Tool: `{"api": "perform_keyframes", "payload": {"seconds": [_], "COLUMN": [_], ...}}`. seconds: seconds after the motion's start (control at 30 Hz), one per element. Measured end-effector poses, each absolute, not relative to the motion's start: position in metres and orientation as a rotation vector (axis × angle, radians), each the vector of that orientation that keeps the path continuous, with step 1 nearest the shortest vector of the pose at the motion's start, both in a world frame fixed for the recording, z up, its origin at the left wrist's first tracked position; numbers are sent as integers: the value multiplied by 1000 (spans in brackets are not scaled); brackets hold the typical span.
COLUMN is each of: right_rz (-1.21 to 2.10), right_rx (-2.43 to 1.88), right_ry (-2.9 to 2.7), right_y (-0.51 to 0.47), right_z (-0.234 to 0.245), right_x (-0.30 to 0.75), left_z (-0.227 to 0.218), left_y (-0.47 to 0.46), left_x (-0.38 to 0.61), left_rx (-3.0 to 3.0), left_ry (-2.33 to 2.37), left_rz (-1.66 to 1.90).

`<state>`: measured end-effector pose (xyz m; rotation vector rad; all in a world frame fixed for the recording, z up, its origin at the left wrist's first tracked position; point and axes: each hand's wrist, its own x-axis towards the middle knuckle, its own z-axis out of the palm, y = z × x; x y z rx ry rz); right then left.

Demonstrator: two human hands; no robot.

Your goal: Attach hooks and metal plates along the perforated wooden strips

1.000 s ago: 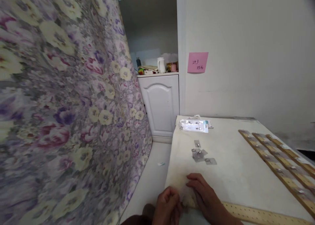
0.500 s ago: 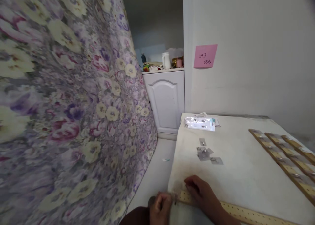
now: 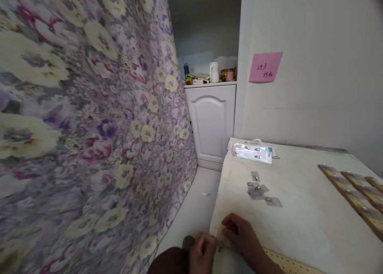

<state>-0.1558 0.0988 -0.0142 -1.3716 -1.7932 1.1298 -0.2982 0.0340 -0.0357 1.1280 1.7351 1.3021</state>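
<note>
My left hand (image 3: 203,253) is at the white table's (image 3: 302,218) near left corner, fingers curled in a pinch at the end of a pale perforated wooden strip (image 3: 287,264). My right hand (image 3: 242,236) rests on the same end of the strip, fingers bent down over it. A small clear piece seems to sit between the two hands; I cannot make it out. Several small clear adhesive hooks (image 3: 259,191) lie on the table just beyond my hands.
A clear packet of hooks (image 3: 253,152) lies at the table's far left edge. More wooden strips with hooks (image 3: 356,194) lie at the right. A floral cloth (image 3: 89,126) hangs at the left. A white cabinet (image 3: 213,122) with a mug (image 3: 213,72) stands behind; a pink note (image 3: 265,66) is on the wall.
The view has swung left, so the table and strips sit further right. Both hands have stayed together at the end of the strip, lower in view.
</note>
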Motion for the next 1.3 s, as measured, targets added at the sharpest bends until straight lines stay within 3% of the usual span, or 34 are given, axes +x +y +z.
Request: {"api": "perform_keyframes", "payload": {"seconds": [0.27,1.3], "right_rz": [1201,916], "right_rx": [-1357,-1410], "right_ry": [-1748,-1881], "right_y": [108,98], "right_z": [-14,-11], "right_x": [-162,-165], "left_z": [-45,-28], "left_y": [32,32], "left_x": [-303,-300], "left_rx": [1174,1146], "left_ry": [1700,1711], "left_rz": [1322,1360]}}
